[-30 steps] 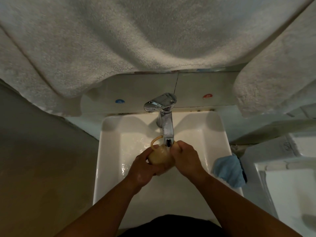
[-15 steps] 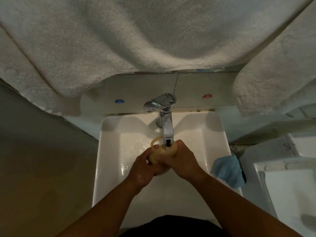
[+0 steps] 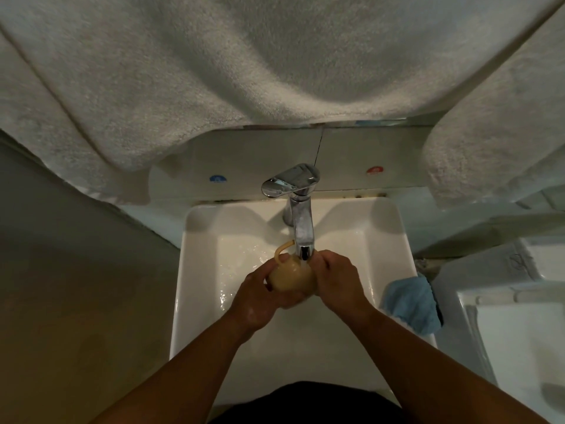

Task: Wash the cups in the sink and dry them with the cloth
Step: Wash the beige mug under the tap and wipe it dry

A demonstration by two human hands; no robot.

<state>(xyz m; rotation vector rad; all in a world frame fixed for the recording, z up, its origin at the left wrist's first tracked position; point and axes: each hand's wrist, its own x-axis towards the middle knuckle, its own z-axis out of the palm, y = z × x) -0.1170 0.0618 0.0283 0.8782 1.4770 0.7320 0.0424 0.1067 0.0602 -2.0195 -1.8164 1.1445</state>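
Both hands are meeting at the centre of the frame, right under the spout of the tap (image 3: 298, 215), and the cup (image 3: 290, 275) is sitting between them over the white sink (image 3: 195, 289). The left hand (image 3: 261, 296) is cradling the tan cup from below and from the left, fingers curling round its body, thumb lying along the near side. The right hand (image 3: 337, 280) is pressing in from the right, fingers bent round the cup's far side by the rim, knuckles facing up. The cup is lying tilted, its thin handle (image 3: 281, 249) poking toward the upper left, just beside the spout. Water is glistening on the basin floor left of the hands; whether a stream is running out of the spout is hard to tell. The blue cloth (image 3: 411, 304) is lying crumpled on the sink's right edge, well apart from the hands. Pale towels (image 3: 244, 56) are hanging across the whole upper part of the frame, and a blue dot (image 3: 217, 178) and a red dot (image 3: 374, 170) are showing on the wall either side of the tap lever.
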